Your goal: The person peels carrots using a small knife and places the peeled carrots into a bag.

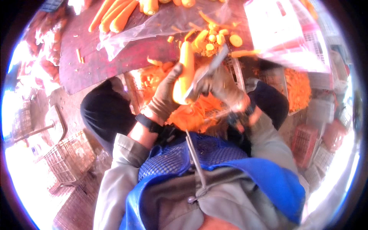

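My left hand [166, 93], in a brownish work glove, grips a large peeled-looking carrot [187, 61] that points away from me. Also gloved, my right hand [220, 84] is closed on a grey bladed hand tool [214, 63]. The tool is blurred, so whether it is a knife or a peeler is unclear. Its lower end meets the near end of the carrot, while the other end sticks up past my fingers. Beneath both hands, between my knees, orange carrot peelings [191, 116] fill a plastic crate [241, 74].
A reddish table [86, 51] stands ahead, bearing whole carrots [120, 17], cut carrot ends [220, 38] and clear plastic sheeting [138, 31]. A pale crate [276, 26] sits at its right. More peelings [297, 89] lie to the right. Crates [69, 156] stand left.
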`<state>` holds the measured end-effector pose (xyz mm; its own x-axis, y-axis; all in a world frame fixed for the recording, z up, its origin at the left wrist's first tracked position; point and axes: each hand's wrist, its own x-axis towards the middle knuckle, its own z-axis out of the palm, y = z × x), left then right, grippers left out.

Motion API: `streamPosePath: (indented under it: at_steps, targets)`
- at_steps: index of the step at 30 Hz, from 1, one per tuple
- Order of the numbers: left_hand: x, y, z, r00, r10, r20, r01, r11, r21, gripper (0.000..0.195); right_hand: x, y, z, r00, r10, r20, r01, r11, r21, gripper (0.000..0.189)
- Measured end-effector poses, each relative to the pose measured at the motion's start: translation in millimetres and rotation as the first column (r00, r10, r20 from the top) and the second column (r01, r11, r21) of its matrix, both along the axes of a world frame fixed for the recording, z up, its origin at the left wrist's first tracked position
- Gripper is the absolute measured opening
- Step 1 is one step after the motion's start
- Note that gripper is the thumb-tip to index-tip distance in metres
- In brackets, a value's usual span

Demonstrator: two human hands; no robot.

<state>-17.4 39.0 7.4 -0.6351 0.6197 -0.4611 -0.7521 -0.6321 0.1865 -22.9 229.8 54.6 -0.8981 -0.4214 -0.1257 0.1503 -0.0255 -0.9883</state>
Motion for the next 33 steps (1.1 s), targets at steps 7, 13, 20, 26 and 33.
streamPosePath:
  at_steps: [7,13,20,26,33]
  targets:
    - [3,-9,-19,0.996,-0.089,-0.005,0.089,0.995,-0.035,0.057,-59,40,-32,0.787,-0.614,-0.059,0.615,0.777,0.135,0.011]
    - [-4,0,-3,0.991,-0.105,-0.077,0.1,0.992,-0.07,0.056,-30,16,-23,0.987,-0.046,-0.151,0.074,0.98,0.187,0.018]
    - [1,-5,-18,0.997,-0.068,-0.021,0.068,0.998,0.004,0.053,-33,35,-11,0.948,-0.272,-0.166,0.264,0.962,-0.07,0.014]
    - [5,1,-14,0.986,-0.13,-0.101,0.124,0.99,-0.072,0.042,-48,26,-18,0.965,-0.26,0.025,0.257,0.962,0.088,0.014]
    - [-2,2,-18,0.999,-0.044,0.031,0.044,0.999,0.022,0.056,-20,37,-32,0.983,-0.183,-0.005,0.182,0.982,-0.046,0.014]
